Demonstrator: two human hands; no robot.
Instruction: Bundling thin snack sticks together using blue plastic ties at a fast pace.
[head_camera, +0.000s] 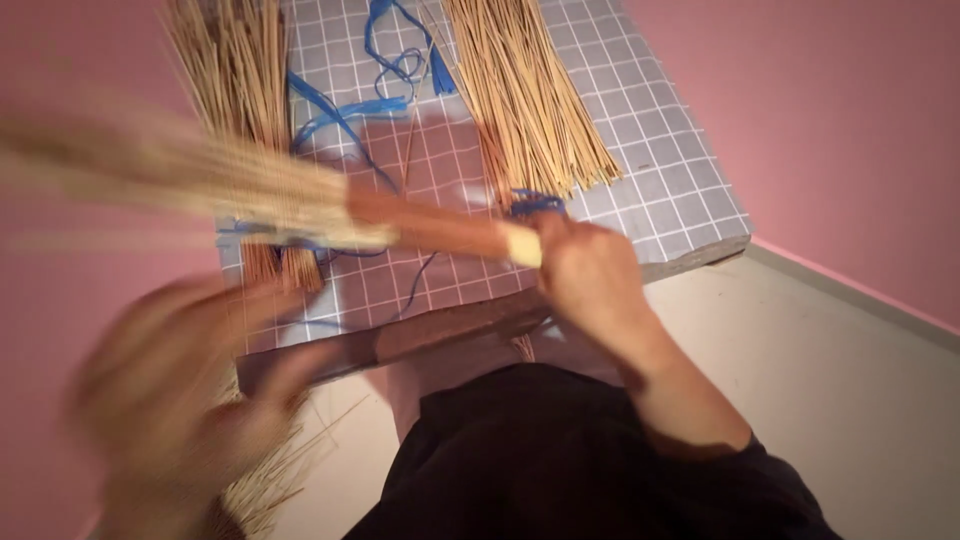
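Pink walls (850, 110) and a pale floor (860, 400) frame what I see through the head camera: a board covered in a grey grid-patterned sheet (650, 140), lying across the lap of a person in dark clothing (560, 460).

My right hand (590, 275) is closed around the pale butt end of a bundled stick broom (300, 195), fingers wrapped tight at the handle's tip. The broom lies crosswise above the board, its reddish wrapped handle running left into a blurred fan of straw-coloured bristles that reaches the left edge of the view.

My left hand (165, 400) sits low at the left, below the broom and apart from it, smeared by motion; I cannot tell whether its fingers are spread or closed, or whether it holds anything.

On the board lie two loose sheaves of thin sticks, one sheaf at the upper left (230, 70) and one sheaf at the upper right (520, 90). Blue plastic twine (385, 80) loops between them and trails toward the handle. More stray sticks (270, 480) show beneath the board's near edge, beside the left hand.
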